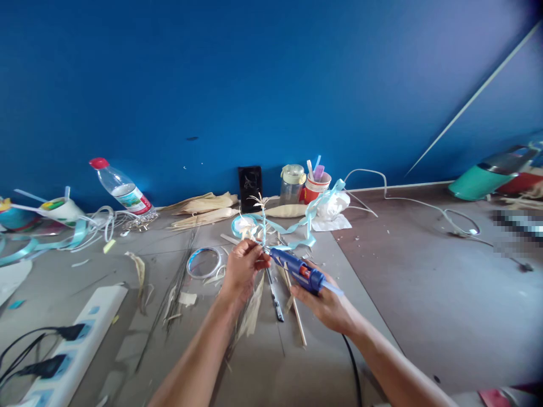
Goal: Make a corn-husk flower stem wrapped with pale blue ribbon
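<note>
My left hand [244, 268] is closed around a thin stem wrapped in light blue ribbon [263, 229], with a small pale husk flower at its top. My right hand [324, 302] grips a blue hot glue gun [297, 269]. The gun's nozzle points left and touches the stem just beside my left fingers. A clear glue stick pokes out of the gun's back. A black cord [352, 367] runs from the gun toward me.
Dried corn husks [203, 210], a ribbon roll [203, 263], thin wires [172, 294] and a wooden stick [297, 322] lie around my hands. A plastic bottle [121, 189], glass jar [292, 183], red cup [316, 186] and black box [250, 188] stand by the blue wall. A power strip [72, 350] lies front left.
</note>
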Demonstrator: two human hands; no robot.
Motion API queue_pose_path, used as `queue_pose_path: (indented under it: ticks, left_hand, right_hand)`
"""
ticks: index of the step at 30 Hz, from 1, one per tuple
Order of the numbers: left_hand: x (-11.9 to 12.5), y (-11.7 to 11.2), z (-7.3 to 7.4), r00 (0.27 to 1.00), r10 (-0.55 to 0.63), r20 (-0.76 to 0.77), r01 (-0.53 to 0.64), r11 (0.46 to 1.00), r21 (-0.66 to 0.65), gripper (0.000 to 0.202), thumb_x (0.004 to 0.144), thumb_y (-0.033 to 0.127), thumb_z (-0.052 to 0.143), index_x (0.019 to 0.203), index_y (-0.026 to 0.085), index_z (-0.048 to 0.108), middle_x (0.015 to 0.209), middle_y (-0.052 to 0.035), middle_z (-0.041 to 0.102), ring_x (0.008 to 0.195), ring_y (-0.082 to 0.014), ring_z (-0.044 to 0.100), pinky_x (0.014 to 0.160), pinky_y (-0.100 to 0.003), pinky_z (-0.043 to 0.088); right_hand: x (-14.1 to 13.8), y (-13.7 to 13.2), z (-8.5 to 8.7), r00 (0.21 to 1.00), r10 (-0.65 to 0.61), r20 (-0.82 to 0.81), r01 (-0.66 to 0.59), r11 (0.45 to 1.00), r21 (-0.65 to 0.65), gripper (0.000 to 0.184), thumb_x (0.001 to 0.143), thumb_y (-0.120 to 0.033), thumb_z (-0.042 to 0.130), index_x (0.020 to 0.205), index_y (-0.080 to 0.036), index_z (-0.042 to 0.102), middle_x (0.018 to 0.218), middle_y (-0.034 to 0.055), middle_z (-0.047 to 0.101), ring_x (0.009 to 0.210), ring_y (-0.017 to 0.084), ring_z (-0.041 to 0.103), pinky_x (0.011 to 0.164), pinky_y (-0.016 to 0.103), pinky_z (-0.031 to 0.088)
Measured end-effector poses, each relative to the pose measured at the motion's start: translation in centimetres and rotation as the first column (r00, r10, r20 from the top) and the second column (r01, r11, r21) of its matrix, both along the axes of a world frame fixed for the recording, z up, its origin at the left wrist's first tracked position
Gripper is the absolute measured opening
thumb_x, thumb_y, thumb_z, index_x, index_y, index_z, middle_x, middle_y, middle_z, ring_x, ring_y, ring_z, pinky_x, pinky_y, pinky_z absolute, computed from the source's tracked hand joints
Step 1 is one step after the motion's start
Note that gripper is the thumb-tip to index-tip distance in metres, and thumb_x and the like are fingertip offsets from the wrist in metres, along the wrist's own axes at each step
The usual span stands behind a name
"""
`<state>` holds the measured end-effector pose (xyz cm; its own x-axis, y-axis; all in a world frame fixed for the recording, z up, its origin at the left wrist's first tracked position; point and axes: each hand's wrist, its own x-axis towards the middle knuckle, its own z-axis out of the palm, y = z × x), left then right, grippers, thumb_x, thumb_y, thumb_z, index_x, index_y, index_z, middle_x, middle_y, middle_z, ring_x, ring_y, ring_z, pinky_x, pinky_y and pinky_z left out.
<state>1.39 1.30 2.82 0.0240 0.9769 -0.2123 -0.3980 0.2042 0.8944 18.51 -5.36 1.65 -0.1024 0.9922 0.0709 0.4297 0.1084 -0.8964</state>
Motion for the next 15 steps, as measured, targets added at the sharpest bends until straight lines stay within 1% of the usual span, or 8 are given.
queue_pose_path:
  ticks: [5, 11, 15]
  left_hand:
    - [-0.06, 0.13, -0.09, 1.000, 0.015, 0.011, -0.015, 1.000, -0.008, 0.025, 0.058, 0.026, 0.073, 0.071, 0.014, 0.056, 0.057, 0.0023, 0.055, 0.052, -0.0098, 0.055, 0.051, -0.023, 0.046]
    - [-0.14, 0.19, -0.35, 1.000, 0.002, -0.001, -0.002, 1.000, 0.016, 0.020, 0.062, 0.024, 0.070, 0.073, 0.014, 0.056, 0.056, 0.0026, 0.056, 0.054, -0.0100, 0.057, 0.052, -0.022, 0.046]
    - [-0.13, 0.24, -0.56, 1.000, -0.002, -0.013, 0.003, 1.000, 0.017, 0.019, 0.064, 0.024, 0.069, 0.074, 0.014, 0.055, 0.056, 0.0024, 0.056, 0.053, -0.0098, 0.056, 0.050, -0.021, 0.045]
  right_hand:
    - [0.30, -0.09, -0.49, 1.000, -0.003, 0.011, 0.003, 1.000, -0.020, 0.030, 0.077, -0.040, 0.059, 0.098, -0.018, 0.058, 0.083, 0.0047, 0.063, 0.076, 0.020, 0.058, 0.064, 0.028, 0.048]
    - [0.39, -0.08, -0.37, 0.999, 0.028, -0.023, -0.029, 0.997, -0.066, 0.035, 0.078, -0.040, 0.058, 0.105, -0.017, 0.055, 0.084, 0.0039, 0.063, 0.074, 0.018, 0.058, 0.067, 0.029, 0.048]
    - [0.32, 0.00, -0.46, 1.000, 0.011, -0.002, -0.011, 0.999, -0.044, 0.032, 0.078, -0.040, 0.058, 0.101, -0.018, 0.057, 0.084, 0.0042, 0.062, 0.077, 0.019, 0.058, 0.068, 0.029, 0.048]
